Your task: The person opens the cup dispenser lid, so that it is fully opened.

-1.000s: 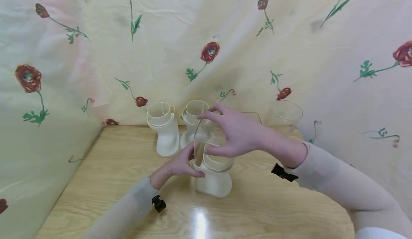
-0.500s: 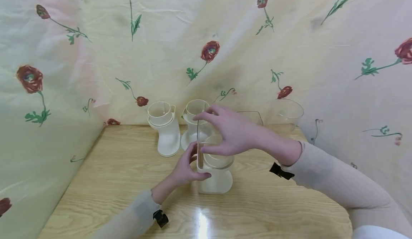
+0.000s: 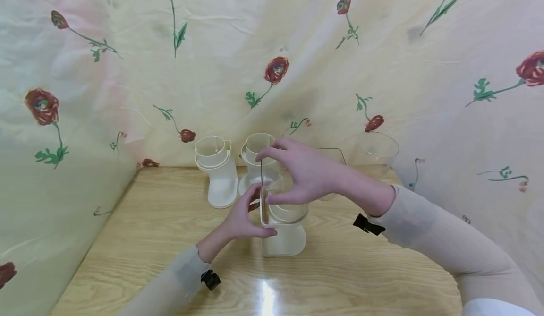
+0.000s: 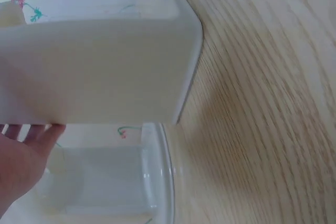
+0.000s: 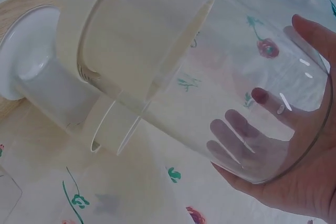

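Note:
On the wooden table, a white plastic stand point(image 3: 284, 241) with a round inner ring stands in front of me. My left hand point(image 3: 241, 219) grips its upper part from the left, thumb in front and fingers behind. The left wrist view shows fingertips point(image 4: 50, 136) against the edge of the white stand. From above, my right hand point(image 3: 308, 172) holds a clear open container point(image 5: 178, 124), thumb and fingers spread across its rim. Its lower end surrounds the stand's inner ring; whether it is fully seated I cannot tell.
Two similar white stands, one at the left point(image 3: 223, 183) and one beside it point(image 3: 254, 176), stand against the flowered cloth backdrop point(image 3: 229, 70). Behind my right arm are a clear squarish container point(image 3: 335, 149) and a clear round one point(image 3: 380, 157).
The front stand and the clear container have turned slightly and shifted a little right, with my left hand following. In the last half second both hands have barely moved.

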The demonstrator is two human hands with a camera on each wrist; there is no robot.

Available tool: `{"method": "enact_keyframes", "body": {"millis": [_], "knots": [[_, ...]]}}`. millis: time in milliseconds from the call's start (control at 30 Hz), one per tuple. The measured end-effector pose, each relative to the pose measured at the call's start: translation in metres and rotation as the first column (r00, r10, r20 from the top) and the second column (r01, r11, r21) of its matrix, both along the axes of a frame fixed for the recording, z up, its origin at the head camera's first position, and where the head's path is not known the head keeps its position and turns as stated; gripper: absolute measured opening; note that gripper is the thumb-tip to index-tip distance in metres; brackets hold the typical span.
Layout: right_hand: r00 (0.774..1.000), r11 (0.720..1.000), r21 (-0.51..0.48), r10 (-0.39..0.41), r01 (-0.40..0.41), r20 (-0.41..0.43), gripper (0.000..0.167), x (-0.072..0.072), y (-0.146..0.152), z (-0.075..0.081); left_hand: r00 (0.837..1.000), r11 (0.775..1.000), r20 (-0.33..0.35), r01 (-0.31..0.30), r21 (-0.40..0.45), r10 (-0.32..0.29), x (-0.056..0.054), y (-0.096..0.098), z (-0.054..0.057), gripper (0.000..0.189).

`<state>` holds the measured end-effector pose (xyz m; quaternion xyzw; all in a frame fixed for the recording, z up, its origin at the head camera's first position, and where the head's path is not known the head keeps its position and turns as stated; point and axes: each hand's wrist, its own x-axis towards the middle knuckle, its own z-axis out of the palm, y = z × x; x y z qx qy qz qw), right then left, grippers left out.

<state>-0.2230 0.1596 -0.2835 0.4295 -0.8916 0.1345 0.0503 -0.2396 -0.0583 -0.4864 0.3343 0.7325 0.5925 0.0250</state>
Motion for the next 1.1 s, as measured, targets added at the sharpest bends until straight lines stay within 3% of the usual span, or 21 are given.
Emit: {"method": "enact_keyframes", "body": {"millis": [467,800,933,1100], "knots": [[0.999,0.997,-0.076,0.009,-0.005,0.05,0.071,-0.003,0.001,-0.003,1.0,1.0,-0.028,0.012,0.004,-0.012,-0.007,0.0,-0.007,0.105],[0.999,0.991,-0.127,0.043,-0.04,0.021,0.073,-0.003,-0.001,-0.004,0.997,0.999,-0.08,-0.016,0.028,0.018,-0.004,-0.002,-0.007,0.103],[1.0,0.993,-0.116,0.018,-0.018,-0.001,0.078,0.0,-0.002,-0.004,0.994,0.999,-0.101,-0.041,0.018,0.043,-0.001,-0.001,-0.012,0.101],[0.998,0.998,-0.061,-0.027,0.024,-0.063,0.082,0.006,-0.002,-0.005,0.996,0.998,-0.078,-0.05,0.024,0.051,-0.001,-0.001,-0.016,0.1]]}}
